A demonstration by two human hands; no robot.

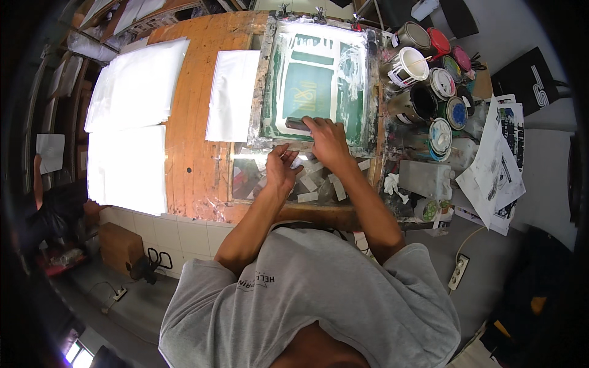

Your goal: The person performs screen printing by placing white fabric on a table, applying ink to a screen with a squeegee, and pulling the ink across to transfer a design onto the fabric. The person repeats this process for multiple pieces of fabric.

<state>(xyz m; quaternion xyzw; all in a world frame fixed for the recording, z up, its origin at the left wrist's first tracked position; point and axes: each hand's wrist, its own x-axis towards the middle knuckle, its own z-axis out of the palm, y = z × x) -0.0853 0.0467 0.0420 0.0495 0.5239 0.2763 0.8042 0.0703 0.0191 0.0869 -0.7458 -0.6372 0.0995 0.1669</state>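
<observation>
Two hands forward — right gripping squeegee, left half-curled.

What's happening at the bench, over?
Right hand gripping dark rectangular block over green mesh screen. Left hand at screen's near edge. Paint-smeared round cans stand right.

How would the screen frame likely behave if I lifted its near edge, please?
The screen frame would probably swing up rather than slide, as clamps appear along its far edge. Its straight sides suggest stiffness; white smears might leave its mesh slippery.
</observation>
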